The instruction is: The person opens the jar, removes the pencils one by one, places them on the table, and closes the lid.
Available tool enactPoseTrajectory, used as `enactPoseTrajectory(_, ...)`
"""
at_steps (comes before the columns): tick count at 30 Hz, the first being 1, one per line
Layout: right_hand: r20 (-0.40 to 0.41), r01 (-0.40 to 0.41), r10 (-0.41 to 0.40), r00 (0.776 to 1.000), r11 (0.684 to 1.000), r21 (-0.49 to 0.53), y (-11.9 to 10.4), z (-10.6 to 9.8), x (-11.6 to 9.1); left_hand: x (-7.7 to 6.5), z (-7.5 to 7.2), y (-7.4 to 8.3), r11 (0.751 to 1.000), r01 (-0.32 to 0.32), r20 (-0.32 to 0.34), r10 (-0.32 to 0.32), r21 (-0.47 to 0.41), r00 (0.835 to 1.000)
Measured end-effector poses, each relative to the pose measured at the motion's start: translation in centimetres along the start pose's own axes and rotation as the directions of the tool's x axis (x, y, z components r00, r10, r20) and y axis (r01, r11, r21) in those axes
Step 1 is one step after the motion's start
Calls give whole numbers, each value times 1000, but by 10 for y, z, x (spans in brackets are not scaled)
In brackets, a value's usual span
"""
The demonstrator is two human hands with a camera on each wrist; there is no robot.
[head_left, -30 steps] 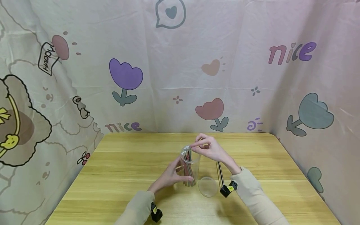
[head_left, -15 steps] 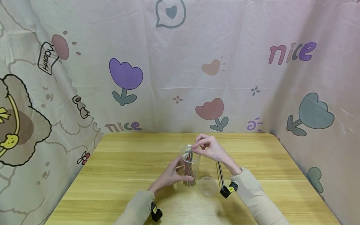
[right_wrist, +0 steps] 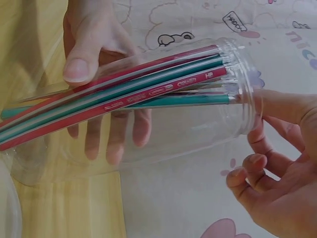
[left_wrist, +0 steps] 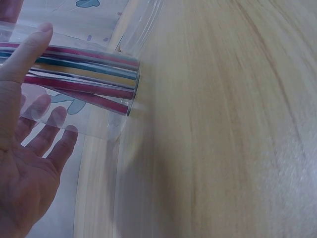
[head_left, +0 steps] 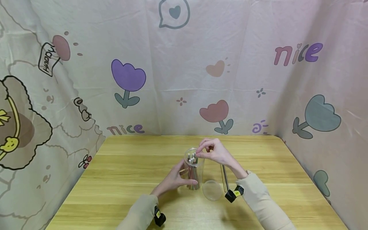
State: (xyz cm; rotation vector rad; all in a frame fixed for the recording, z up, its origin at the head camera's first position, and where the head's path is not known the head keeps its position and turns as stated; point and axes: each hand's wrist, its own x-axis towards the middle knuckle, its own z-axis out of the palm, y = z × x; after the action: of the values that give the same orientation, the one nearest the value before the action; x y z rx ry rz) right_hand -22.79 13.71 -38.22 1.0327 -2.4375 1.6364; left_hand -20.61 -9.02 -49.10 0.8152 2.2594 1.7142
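A clear plastic jar (head_left: 201, 172) stands upright on the table, with several pencils (right_wrist: 148, 97) in it, mostly red and green striped, their white-eraser ends up. My left hand (head_left: 173, 179) grips the jar low on its side, thumb in front and fingers behind, as the left wrist view also shows. At the jar's mouth is my right hand (head_left: 216, 153), its thumb and index finger (right_wrist: 277, 104) pinching the top end of a green pencil (right_wrist: 183, 101) just inside the rim. The pencils' lower ends (left_wrist: 130, 87) are bunched at the jar's base.
A round translucent lid (head_left: 212, 190) lies flat just right of the jar. Beyond it, a dark pencil-like stick (head_left: 225, 175) and a thin gold one lie partly beneath my right forearm. A printed cloth (head_left: 178, 111) hangs behind the wooden table (head_left: 138, 172).
The pencils' eraser ends have shifted lower in the jar and stand less tilted to the left. My right hand has come down slightly with them; my left hand stays in place.
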Motion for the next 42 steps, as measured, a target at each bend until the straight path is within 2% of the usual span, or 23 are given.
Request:
enactPoseTrajectory(4,25,-17,17,1000,1000,-6,-3,-2,0,0,0,0,1000,-10,4,10,6,1000)
enactPoseTrajectory(11,27,23,-21,999,998,-51,-5,-2,0,-1,-1,-2,1000,-6,4,6,13,1000)
enactPoseTrajectory(17,28,28,-25,999,993,-118,-8,-4,-1,-1,-1,0,1000,-1,-1,1,11,1000)
enactPoseTrajectory(23,36,47,-42,998,989,-143,-8,-4,-1,-2,0,2,1000,-10,1,10,15,1000)
enactPoseTrajectory(29,6,33,-33,999,991,-129,-8,-3,-2,-1,0,0,1000,-14,0,14,12,1000)
enactPoseTrajectory(36,-44,19,-21,999,999,-44,-7,-2,-2,0,0,-2,1000,-16,-7,16,18,1000)
enactPoseTrajectory(42,-91,15,-18,996,999,-29,-9,-1,-2,0,0,-1,1000,-13,-8,13,13,1000)
